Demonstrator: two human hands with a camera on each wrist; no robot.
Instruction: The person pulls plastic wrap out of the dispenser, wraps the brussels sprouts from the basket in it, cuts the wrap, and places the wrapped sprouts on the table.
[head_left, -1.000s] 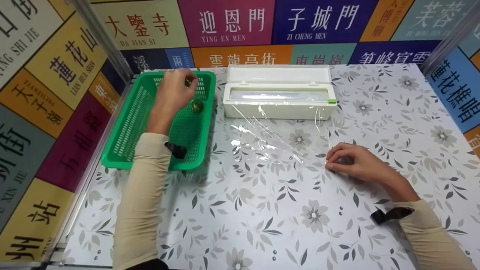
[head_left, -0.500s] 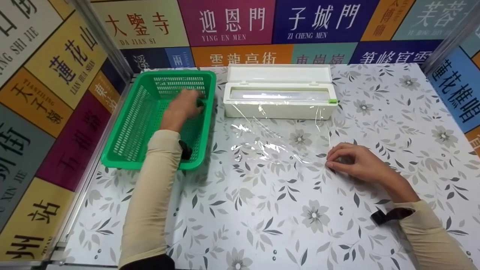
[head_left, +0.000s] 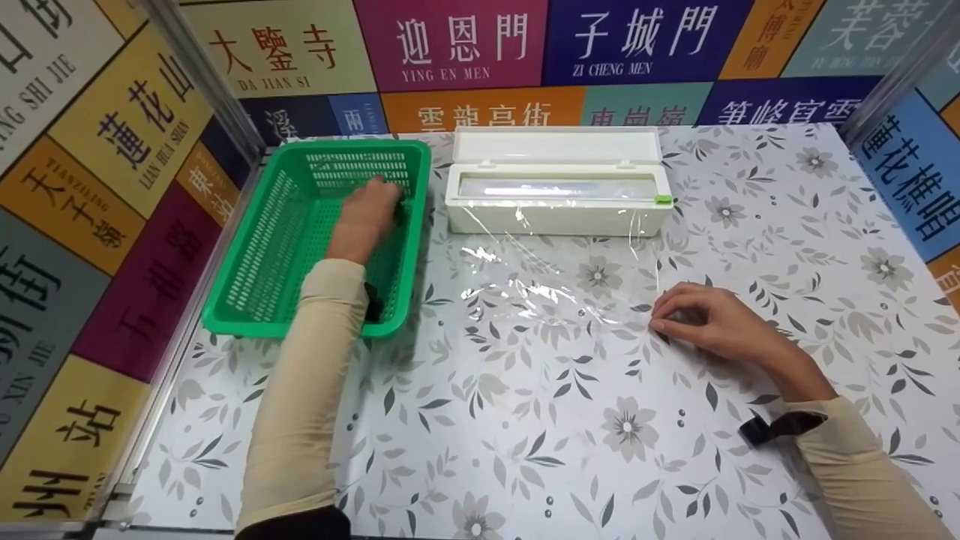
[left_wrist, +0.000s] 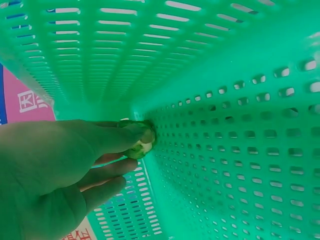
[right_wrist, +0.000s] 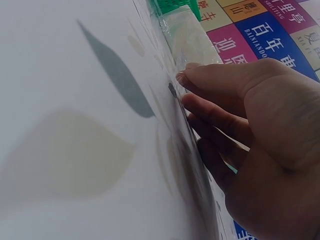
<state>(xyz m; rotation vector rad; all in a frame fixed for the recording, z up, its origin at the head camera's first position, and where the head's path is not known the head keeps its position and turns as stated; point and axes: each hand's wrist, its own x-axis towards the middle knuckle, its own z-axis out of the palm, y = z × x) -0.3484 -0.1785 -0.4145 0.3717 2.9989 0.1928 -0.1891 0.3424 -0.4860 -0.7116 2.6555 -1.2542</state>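
Printed panels (head_left: 450,45) stand behind and on both sides of the bench (head_left: 555,480), which has a floral surface. Left hand (head_left: 367,206): reaches into the basket (head_left: 417,259) and grips a small item (left_wrist: 142,149), greenish, between thumb and fingers by the right wall, toward the far end; its kind cannot be identified. Right hand (head_left: 716,319): pinches the near right corner of the film (head_left: 540,285) at bench level, probably to hold the sheet flat. Film: runs from the box (head_left: 461,217), over its front, and onto the bench. Box: stands at the rear, lid (head_left: 555,146) raised, presumably so that the film can feed out freely. Basket: just beside the box, on its left, apparently placed within the left hand's reach. Count: two hands, each gripping one thing; one basket; one visible item; one box with one lid; one sheet of film; one green tab (head_left: 663,199) at the box's right end.
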